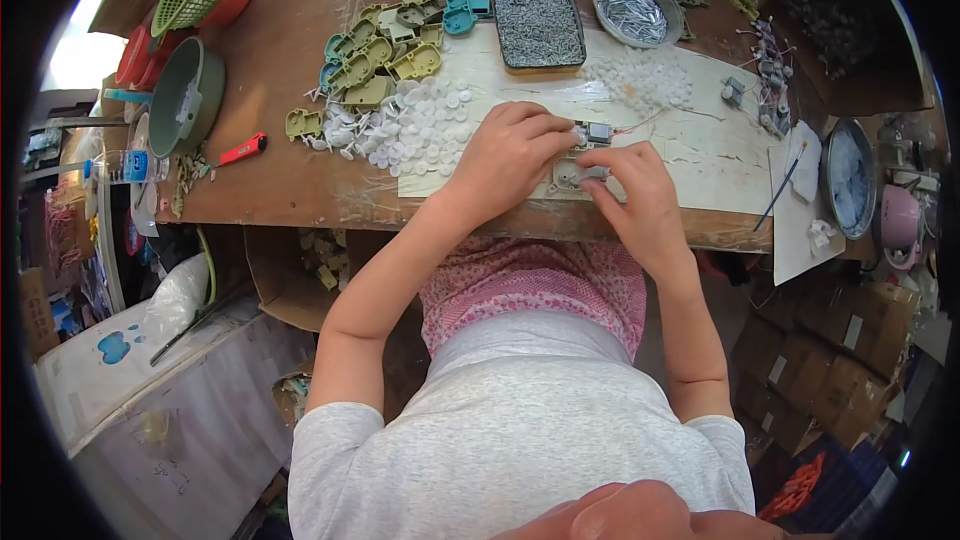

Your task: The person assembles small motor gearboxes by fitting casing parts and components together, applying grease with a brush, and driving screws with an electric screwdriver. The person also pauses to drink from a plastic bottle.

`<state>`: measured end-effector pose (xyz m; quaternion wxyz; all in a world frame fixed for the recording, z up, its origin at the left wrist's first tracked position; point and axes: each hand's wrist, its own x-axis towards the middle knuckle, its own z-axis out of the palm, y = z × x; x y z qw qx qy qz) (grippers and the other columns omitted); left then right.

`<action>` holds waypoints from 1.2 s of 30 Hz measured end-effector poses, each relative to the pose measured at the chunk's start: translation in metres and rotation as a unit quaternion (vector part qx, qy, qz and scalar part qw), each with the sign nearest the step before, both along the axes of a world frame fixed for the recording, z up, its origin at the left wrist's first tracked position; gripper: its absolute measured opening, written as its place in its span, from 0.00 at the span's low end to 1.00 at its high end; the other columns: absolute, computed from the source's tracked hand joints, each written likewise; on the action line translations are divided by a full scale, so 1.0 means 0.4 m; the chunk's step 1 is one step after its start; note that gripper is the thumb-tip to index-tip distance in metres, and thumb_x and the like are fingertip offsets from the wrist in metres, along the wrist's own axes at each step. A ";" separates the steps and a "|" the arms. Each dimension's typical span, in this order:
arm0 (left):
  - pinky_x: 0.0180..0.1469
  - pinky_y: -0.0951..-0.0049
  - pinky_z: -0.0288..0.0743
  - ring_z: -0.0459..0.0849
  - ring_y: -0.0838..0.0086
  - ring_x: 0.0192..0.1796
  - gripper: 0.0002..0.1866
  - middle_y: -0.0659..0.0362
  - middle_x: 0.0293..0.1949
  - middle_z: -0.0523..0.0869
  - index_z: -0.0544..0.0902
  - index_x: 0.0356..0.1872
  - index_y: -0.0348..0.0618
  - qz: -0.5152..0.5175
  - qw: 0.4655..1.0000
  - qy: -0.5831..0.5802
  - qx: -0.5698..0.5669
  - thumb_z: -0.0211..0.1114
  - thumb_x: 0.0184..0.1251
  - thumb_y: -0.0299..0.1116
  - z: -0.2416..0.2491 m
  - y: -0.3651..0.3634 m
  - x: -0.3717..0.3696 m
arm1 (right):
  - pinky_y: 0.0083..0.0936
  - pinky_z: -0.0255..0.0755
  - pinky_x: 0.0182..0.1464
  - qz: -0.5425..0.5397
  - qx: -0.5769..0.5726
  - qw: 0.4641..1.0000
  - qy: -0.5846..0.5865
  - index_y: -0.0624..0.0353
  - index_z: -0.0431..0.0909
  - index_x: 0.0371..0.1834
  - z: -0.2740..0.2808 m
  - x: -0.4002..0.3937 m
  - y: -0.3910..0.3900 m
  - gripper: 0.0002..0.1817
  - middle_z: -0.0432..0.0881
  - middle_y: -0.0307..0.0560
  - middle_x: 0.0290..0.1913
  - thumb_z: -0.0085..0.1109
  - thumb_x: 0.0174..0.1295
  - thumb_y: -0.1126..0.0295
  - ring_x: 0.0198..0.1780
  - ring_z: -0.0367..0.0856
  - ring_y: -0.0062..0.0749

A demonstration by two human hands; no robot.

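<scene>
At the table's front edge, my left hand (510, 155) is closed with its fingertips on a small pale plastic housing (563, 178). A little motor (598, 132) with thin wires sits just beyond these fingertips. My right hand (640, 190) comes in from the other side, thumb and forefinger pinching a small pale part (593, 173) at the housing; its exact kind is too small to make out. Left of my left hand lies a pile of white plastic discs with stems (425, 125). Olive and teal plastic housings (375, 60) are heaped behind that pile.
A tray of small screws (540, 20) and a bowl of metal pins (635, 15) stand at the back. Small translucent parts (645, 80) lie before them. Wired motors (772, 80) are at right, a red utility knife (243, 149) and green basin (200, 100) at left.
</scene>
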<state>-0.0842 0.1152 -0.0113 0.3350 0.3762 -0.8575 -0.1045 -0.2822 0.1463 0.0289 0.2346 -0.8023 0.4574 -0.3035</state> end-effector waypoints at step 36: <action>0.61 0.68 0.60 0.63 0.75 0.69 0.10 0.63 0.64 0.68 0.80 0.50 0.61 -0.266 0.788 0.532 -0.160 0.59 0.70 0.38 0.610 0.120 -0.127 | 0.31 0.76 0.48 -0.362 -0.260 0.885 0.136 0.60 0.79 0.41 -0.010 -0.606 0.071 0.14 0.82 0.51 0.43 0.62 0.52 0.87 0.44 0.83 0.45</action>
